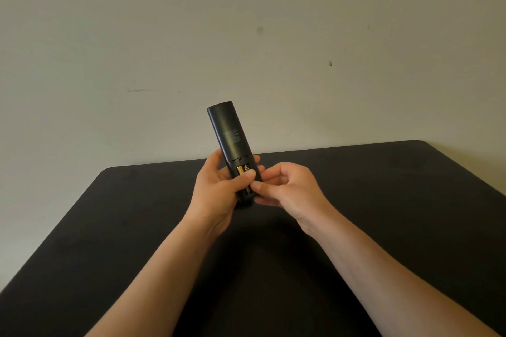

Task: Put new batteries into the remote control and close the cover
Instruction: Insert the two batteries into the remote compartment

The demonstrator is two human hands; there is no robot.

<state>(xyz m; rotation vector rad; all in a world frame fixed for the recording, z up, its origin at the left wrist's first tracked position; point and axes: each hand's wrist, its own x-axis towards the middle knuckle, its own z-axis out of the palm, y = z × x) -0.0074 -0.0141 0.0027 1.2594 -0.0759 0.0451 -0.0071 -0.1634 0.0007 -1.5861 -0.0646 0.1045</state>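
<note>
Two batteries (243,172) sit side by side in the open compartment at the near end of the remote control (231,142); gold and black casing visible, polarity not readable. Remote is black, back side facing up, held raised over the desk (397,200), not touching it, far end tilted up and slightly left toward the wall (246,22). Small printed text block mid-body, too fine to read. Cover not on the compartment; can't spot it anywhere.

Left hand (219,191) is wrapped around the lower half of the remote from the left, fingers behind it, thumb lying across the batteries and pressing on them. Right hand (290,189) is curled in from the right, thumb and index fingertips pinched at the right edge of the compartment, touching the remote body just beside the lower end of the right battery. Can't tell if it holds anything between the fingers.

Both forearms bare, reaching in from the bottom edge. Desk is matte black, rounded corners, pushed against a plain off-white wall with a few scuff marks.
</note>
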